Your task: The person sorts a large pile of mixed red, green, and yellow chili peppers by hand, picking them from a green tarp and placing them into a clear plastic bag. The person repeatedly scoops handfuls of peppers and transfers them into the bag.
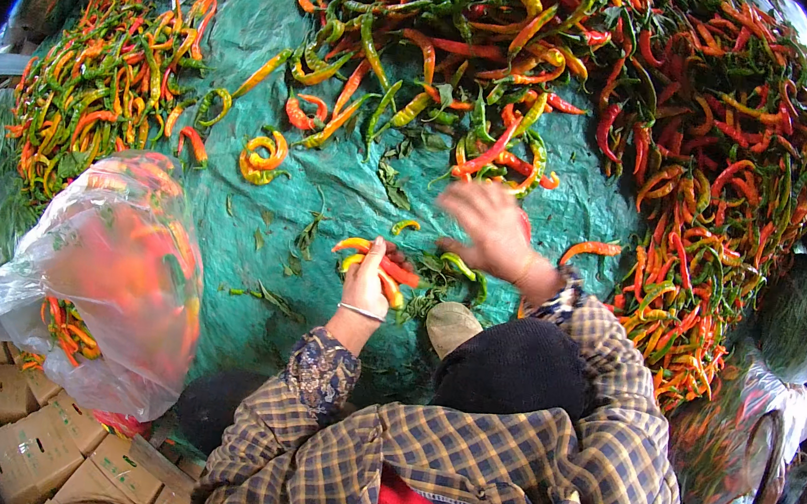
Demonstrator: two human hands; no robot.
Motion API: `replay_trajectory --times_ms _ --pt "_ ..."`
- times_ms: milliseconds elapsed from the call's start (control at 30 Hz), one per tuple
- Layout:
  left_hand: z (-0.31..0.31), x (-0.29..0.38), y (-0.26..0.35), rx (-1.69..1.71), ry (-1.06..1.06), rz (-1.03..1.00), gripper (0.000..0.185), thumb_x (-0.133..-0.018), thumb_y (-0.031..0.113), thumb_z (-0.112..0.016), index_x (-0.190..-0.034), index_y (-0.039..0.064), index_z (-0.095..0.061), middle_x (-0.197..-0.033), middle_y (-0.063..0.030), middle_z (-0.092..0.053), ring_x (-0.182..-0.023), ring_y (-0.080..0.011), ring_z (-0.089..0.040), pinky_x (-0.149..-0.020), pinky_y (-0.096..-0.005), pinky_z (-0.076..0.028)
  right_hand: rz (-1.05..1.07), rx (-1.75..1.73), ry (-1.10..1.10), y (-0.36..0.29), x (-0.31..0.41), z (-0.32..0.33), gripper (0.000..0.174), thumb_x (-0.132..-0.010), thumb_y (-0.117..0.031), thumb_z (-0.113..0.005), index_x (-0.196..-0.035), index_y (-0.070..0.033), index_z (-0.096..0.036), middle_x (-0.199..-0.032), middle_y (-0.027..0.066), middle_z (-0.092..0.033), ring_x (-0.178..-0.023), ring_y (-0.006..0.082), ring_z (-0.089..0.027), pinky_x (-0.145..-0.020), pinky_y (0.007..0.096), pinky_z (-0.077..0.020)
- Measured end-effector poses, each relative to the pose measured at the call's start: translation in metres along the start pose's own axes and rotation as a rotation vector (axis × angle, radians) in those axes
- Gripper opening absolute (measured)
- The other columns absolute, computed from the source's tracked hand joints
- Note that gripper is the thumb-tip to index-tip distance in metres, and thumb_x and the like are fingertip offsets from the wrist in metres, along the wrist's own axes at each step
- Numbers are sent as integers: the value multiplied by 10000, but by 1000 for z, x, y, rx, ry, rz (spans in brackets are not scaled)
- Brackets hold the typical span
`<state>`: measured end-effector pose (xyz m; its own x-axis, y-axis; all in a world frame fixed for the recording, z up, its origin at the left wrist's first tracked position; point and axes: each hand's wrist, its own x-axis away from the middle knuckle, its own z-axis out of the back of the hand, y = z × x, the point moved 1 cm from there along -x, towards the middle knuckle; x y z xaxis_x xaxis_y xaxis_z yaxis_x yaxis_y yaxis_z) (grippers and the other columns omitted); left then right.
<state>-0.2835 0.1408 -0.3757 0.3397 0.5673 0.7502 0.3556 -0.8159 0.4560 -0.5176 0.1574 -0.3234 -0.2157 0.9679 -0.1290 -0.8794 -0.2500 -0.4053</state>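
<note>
My left hand (367, 285), with a bracelet at the wrist, is closed around several red and yellow chili peppers (399, 274) over a green tarp (288, 208). My right hand (486, 224) is blurred, its fingers spread above the tarp, just below a small group of curled red and green chili peppers (510, 155). A bit of red shows beside its fingers; whether the hand touches it I cannot tell. Between the hands lie a short yellow-green pepper (405, 227) and wilted leaves. A green pepper (458, 265) lies under the right wrist.
Large heaps of chili peppers (713, 131) cover the back and right. A smaller heap (115, 80) lies at the left, behind a clear plastic bag (122, 263) filled with peppers. Cardboard boxes (31, 452) stand at the lower left. A shoe tip (451, 327) rests near the hands.
</note>
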Motion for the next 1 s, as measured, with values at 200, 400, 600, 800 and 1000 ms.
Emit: replay_trajectory --times_ms 200,400,600,800,1000 --pt "1 5 20 -44 2 44 254 -992 304 -592 -954 53 -597 -815 -70 -615 -750 -237 -629 -700 -399 -534 -7 387 -259 72 -14 -4 993 -579 -437 -852 -1435 -174 -421 -1317 75 -533 -1288 282 -420 -1132 491 -276" --pt "-12 22 20 -195 -57 44 258 -1000 307 -579 -979 51 -608 -838 -69 -632 -732 -199 -643 -682 -352 -540 60 444 -321 89 -25 -16 893 -566 -423 -839 -1352 -202 -478 -998 19 -534 -1024 226 -512 -929 400 -366" --pt "-17 31 20 -261 -90 35 221 -1005 279 -568 -992 60 -589 -819 -57 -626 -715 -191 -639 -654 -337 -540 78 326 -187 102 -15 -20 669 -611 -316 -791 -1229 -209 -557 -899 22 -551 -907 224 -552 -788 371 -400" --pt "-22 39 23 -256 -116 39 194 -1003 250 -571 -993 56 -587 -818 -60 -623 -706 -192 -638 -649 -340 -542 -33 11 139 111 -26 11 406 -630 -175 -787 -1015 -145 -663 -823 44 -607 -836 277 -613 -721 397 -512" --pt "-35 40 42 -211 -203 -73 202 -1005 255 -569 -1018 54 -588 -947 -96 -651 -788 -203 -647 -705 -359 -549 -489 -961 371 71 -32 62 347 -795 -64 -729 -1122 -28 -621 -856 -23 -591 -759 37 -560 -692 238 -499"
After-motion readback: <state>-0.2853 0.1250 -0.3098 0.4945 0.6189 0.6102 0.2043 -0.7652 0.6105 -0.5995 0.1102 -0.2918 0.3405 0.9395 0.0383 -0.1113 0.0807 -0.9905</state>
